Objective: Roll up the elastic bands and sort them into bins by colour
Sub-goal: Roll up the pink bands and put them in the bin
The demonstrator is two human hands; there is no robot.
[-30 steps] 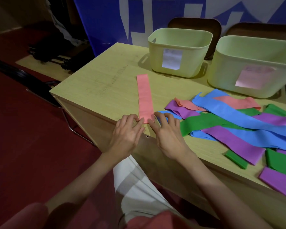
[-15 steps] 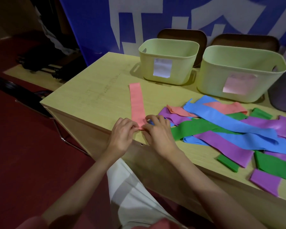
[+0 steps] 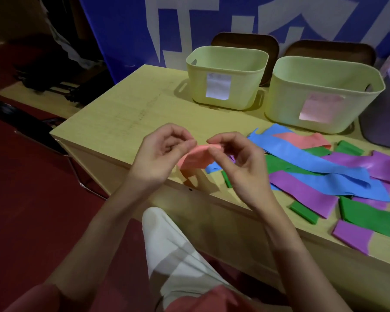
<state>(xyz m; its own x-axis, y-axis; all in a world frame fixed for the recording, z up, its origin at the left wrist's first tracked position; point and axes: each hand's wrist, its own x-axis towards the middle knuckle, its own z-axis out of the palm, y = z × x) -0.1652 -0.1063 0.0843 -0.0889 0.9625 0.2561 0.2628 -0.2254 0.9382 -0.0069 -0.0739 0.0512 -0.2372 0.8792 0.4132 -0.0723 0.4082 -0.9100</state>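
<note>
1. Far left, a dark red floor [image 3: 32,199] lies beside a pale wood-grain table [image 3: 126,113] with a squared front edge.
2. The left hand [image 3: 160,154] is raised above the table's near edge, fingers curled, thumb and fingertips pinching the left end of a pink elastic band [image 3: 194,157].
3. That pink elastic band is thin, matte and rubbery; it hangs bunched in a soft curve between the two hands, off the tabletop. How tightly it is rolled cannot be told.
4. The right hand [image 3: 239,163] faces the left, its curled fingers and thumb pinching the band's right end.
5. Behind the hands stands a pale green plastic bin [image 3: 225,86], rounded-rectangular with smooth walls, a slot handle and a white paper label on its front.
6. To its right sits a larger pale green bin [image 3: 320,102] of the same make, carrying a pink label.
7. In front of the larger bin lies a loose pile of flat bands [image 3: 324,174]: long blue strips [image 3: 302,161] crossing over purple ones [image 3: 306,197], green ones [image 3: 369,216] and another pink one [image 3: 302,140], all limp and overlapping.
8. At the far right edge, a translucent lilac container [image 3: 387,113] stands just beside the larger bin.
</note>
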